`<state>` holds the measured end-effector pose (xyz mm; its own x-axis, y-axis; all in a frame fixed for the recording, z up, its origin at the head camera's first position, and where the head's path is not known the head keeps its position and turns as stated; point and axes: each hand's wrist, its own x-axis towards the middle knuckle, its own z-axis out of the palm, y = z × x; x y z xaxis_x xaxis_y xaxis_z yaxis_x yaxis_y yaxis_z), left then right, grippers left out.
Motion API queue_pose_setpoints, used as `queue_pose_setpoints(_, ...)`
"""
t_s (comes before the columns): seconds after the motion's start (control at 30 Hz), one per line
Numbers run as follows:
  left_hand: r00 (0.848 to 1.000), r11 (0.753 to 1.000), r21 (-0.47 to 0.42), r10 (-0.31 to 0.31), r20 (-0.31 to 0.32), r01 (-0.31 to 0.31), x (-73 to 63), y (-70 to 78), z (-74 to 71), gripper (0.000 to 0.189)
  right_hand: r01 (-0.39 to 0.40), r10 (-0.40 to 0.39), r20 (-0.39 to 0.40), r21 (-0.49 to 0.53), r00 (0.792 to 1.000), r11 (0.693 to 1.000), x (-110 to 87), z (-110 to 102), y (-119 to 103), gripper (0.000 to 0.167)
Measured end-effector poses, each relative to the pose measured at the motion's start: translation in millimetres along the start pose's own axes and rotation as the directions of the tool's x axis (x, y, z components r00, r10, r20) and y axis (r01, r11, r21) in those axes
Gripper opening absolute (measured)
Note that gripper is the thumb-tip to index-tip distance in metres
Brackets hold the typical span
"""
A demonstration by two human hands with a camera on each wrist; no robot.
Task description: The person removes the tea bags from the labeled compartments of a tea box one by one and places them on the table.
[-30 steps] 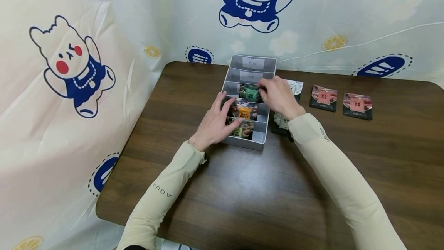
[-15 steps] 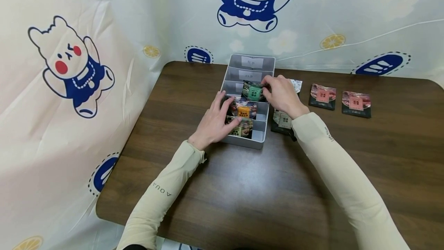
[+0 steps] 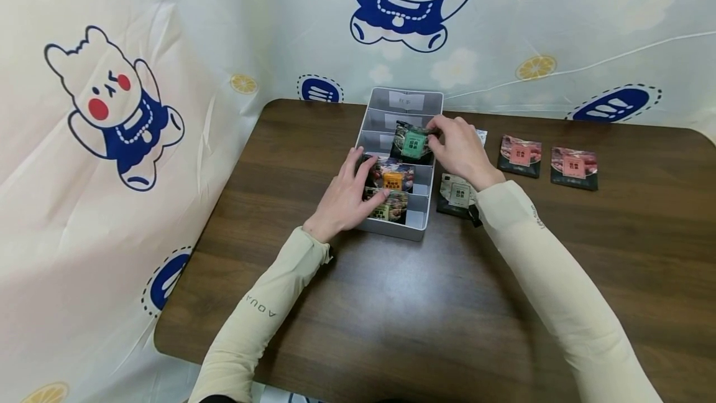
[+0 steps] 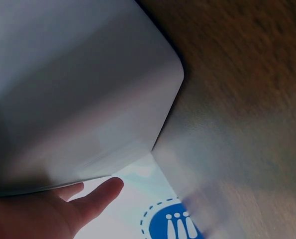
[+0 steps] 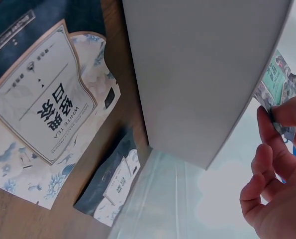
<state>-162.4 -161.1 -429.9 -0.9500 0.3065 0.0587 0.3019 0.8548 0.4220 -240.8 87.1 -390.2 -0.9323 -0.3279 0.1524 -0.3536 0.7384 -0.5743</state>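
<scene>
In the head view, my right hand [image 3: 460,151] pinches the right edge of a dark tea packet with a green label [image 3: 414,142]. The packet is raised at the middle part of a grey divided box [image 3: 415,234]. In the right wrist view, thumb and finger grip this green-labelled tea packet [image 5: 275,79] above the box rim. My left hand [image 3: 345,194] rests over the box's left side, fingers spread, near an orange-labelled packet [image 3: 393,178] and an olive-labelled packet [image 3: 394,209] in the front compartments. The left wrist view shows mostly the box's outer wall [image 4: 88,89].
Two pink-labelled packets [image 3: 519,155] lie to the right on the wooden table [image 3: 358,316]. Beside the box lies a grey-labelled packet [image 3: 455,194]. A white tea packet [image 5: 50,99] shows large in the right wrist view. Paper labels [image 3: 406,101] mark the back compartments.
My right hand has lifted the green-labelled packet up out of its compartment and slightly to the right. My left hand has stayed in place on the box.
</scene>
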Motion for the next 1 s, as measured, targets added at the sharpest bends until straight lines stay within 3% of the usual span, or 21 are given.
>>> queue_pose_setpoints(0.33,1.0,1.0,0.01,0.002,-0.003,-0.002,0.2,-0.8,0.4,0.074,-0.001,0.008,-0.073,0.101,0.997,0.995,-2.9,-8,3,0.03)
queue_pose_setpoints(0.6,1.0,1.0,0.014,0.013,-0.021,-0.013,1.2,-1.2,1.3,0.072,-0.06,0.08,-0.085,0.215,0.993,0.975,-7.0,-15,5,0.029)
queue_pose_setpoints(1.0,1.0,1.0,0.009,0.016,-0.024,-0.016,1.0,-1.2,1.4,0.072,-0.104,0.116,-0.061,0.175,0.991,0.979,-23.4,-32,19,0.029)
